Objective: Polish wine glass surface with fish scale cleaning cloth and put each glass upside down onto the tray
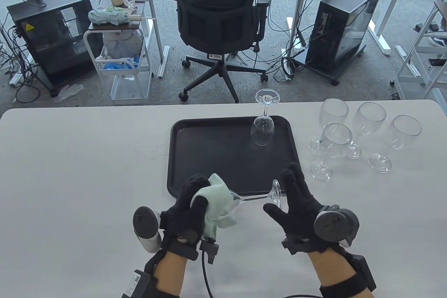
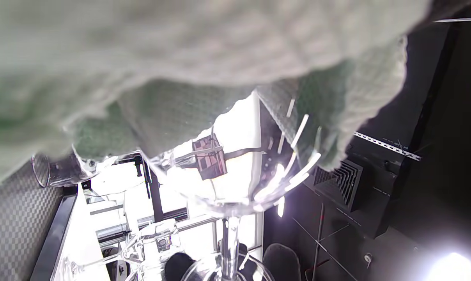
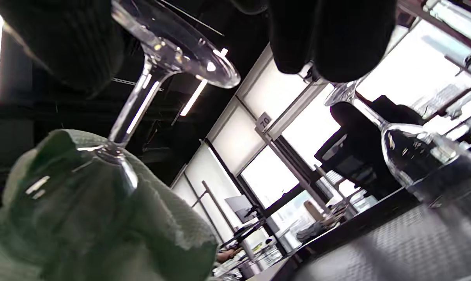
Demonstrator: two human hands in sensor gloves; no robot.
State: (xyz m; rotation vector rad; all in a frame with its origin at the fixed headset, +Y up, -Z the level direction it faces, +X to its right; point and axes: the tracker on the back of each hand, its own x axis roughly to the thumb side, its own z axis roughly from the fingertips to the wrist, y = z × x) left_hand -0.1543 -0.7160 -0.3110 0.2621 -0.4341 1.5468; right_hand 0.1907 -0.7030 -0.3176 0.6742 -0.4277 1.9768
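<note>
Hands work one wine glass (image 1: 256,198): left (image 1: 190,203) clamps cloth (image 1: 218,203) round bowl, right (image 1: 297,200) open-fingered against its foot.

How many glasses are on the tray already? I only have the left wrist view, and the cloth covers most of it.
Observer: One wine glass stands upside down at the far right of the tray.
Operator: And how many are waiting?
Observer: Four upright glasses stand on the table, right of the tray.
Operator: What is my right hand doing?
Observer: The right hand is at the foot of the held glass, which lies sideways; the left hand wraps the cloth round its bowl.
</note>
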